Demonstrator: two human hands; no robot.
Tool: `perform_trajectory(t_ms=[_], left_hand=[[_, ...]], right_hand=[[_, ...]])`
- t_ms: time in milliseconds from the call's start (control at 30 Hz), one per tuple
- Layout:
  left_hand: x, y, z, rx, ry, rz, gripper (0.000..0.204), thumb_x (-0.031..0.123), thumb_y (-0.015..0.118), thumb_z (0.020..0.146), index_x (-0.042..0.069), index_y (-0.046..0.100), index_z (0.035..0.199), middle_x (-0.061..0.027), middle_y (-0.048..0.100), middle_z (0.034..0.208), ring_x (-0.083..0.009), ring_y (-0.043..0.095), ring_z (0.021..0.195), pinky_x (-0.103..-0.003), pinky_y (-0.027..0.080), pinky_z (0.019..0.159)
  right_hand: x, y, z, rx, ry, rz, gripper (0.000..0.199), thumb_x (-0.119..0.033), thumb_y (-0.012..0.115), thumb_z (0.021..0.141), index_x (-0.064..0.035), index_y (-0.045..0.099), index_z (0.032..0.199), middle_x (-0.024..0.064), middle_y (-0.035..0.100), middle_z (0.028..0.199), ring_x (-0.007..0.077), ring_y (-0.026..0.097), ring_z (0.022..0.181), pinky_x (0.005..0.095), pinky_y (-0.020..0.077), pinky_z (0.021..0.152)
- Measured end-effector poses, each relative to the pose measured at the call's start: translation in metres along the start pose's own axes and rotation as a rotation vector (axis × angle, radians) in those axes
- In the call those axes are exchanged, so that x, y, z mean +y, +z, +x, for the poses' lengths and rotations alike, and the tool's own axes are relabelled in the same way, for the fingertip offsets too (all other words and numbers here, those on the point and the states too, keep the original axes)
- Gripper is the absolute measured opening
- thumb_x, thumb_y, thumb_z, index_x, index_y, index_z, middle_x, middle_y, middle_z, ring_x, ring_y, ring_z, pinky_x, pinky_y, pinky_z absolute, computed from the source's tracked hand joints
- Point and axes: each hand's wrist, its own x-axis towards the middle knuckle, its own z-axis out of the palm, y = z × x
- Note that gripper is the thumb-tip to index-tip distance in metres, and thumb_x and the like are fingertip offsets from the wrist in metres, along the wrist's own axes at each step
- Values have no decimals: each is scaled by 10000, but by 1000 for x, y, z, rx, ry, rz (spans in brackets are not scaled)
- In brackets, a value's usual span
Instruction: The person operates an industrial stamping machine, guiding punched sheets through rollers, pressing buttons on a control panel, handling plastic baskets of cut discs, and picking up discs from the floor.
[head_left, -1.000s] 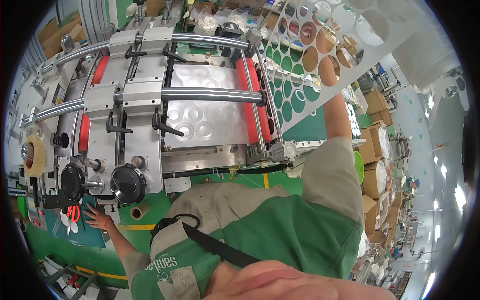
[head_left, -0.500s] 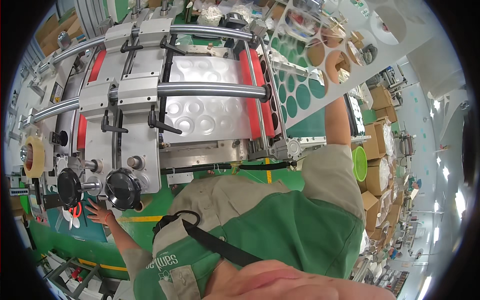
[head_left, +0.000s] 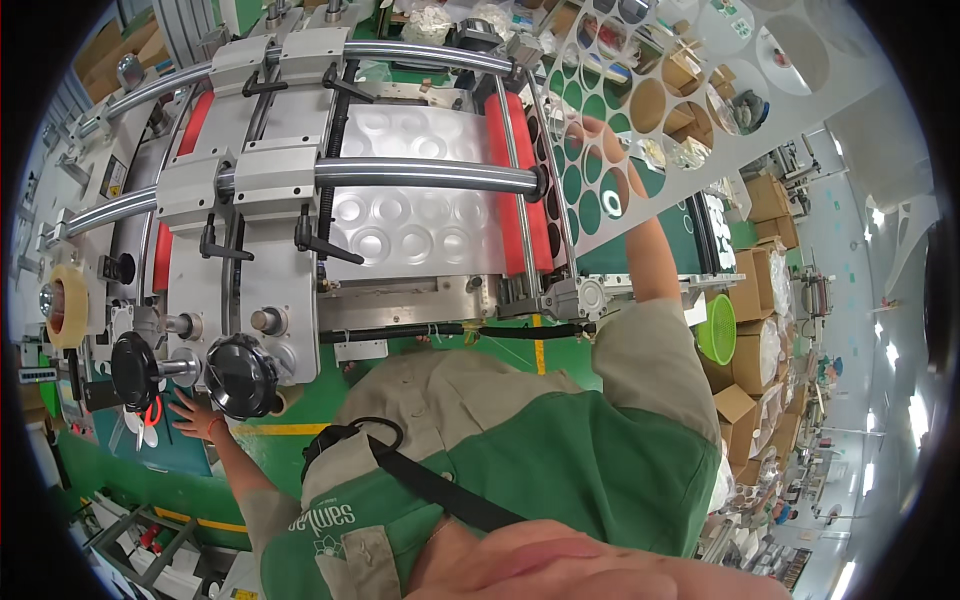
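R grip (head_left: 608, 145) partly hidden behind the punched white sheet (head_left: 725, 160), showing only in bits thru the holes (can't tell if it's touching); sheet's top cut by the upper edge; clear film (head_left: 850, 170) at upper R hazy, running off under the dark rim; embossed silver sheet (head_left: 410, 240) crossed by the near steel rail (head_left: 430, 175), L end lost under the plates; red scissors (head_left: 154, 410) partly blocked by the L black knob (head_left: 133, 372), blades too small to make out; brown tube (head_left: 290, 398) nearly all behind the R black knob (head_left: 240, 376); L grip (head_left: 197, 420) small, so contact w/ the teal bench (head_left: 180, 458) unclear; far-R clutter too tiny to ID.
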Motion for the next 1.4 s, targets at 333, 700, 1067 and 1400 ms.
perform_trajectory(t_ms=[333,700,1067,1400], left_hand=[[1,-1,-1,49,43,-116,1058,75,610,589,380,-68,1343,-2,13,1439,-393,189,1263,-468,205,1008],[5,9,8,22,-2,166,714,466,458,816,404,-25,1338,37,50,1433,-384,220,1250,-482,235,986],[6,15,10,38,37,118,728,280,469,835,399,-44,1338,12,64,1432,-381,239,1243,-469,252,986],[2,-2,7,-126,39,72,959,439,655,606,334,47,1340,-37,-65,1431,-419,126,1265,-495,184,1003]], right_hand=[[-6,-23,3,683,-387,-103,122,-89,595,718,-24,542,806,37,553,669,103,546,628,240,415,520],[-70,-33,-27,297,-469,-166,183,-102,574,801,-47,604,973,3,572,738,59,490,669,203,401,574],[81,-29,-91,270,-223,-618,302,-135,634,728,-87,581,1021,63,561,694,113,517,604,269,426,554],[-47,1,-137,-9,-372,-37,161,-55,586,758,-11,614,910,45,592,905,82,500,663,220,417,597]])
